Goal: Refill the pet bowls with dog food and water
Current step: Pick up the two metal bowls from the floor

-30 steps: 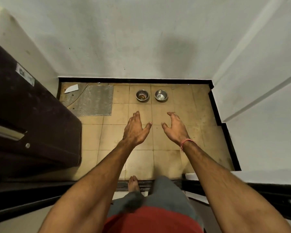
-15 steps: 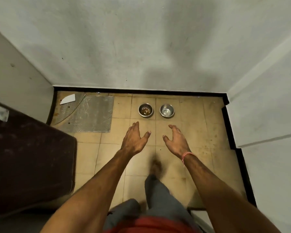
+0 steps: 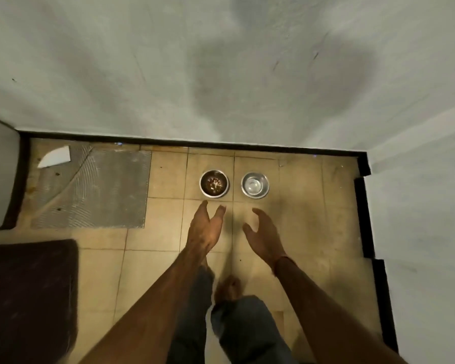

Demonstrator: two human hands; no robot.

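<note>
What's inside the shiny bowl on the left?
The left bowl holds some brown dog food bits, a thin scatter with metal showing around them. Nothing covers it; the picture is too small to count pieces.

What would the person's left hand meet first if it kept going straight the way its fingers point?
Probably the bowl with dog food: the left hand points toward it, with only bare floor tiles between. Height above the floor is unclear from this single view.

— Any lettering, labels or numbers readable here?
— None. The two steel bowls point(image 3: 213, 183) near the far wall carry no legible marking, and the white scrap point(image 3: 55, 156) at far left shows blank.
</note>
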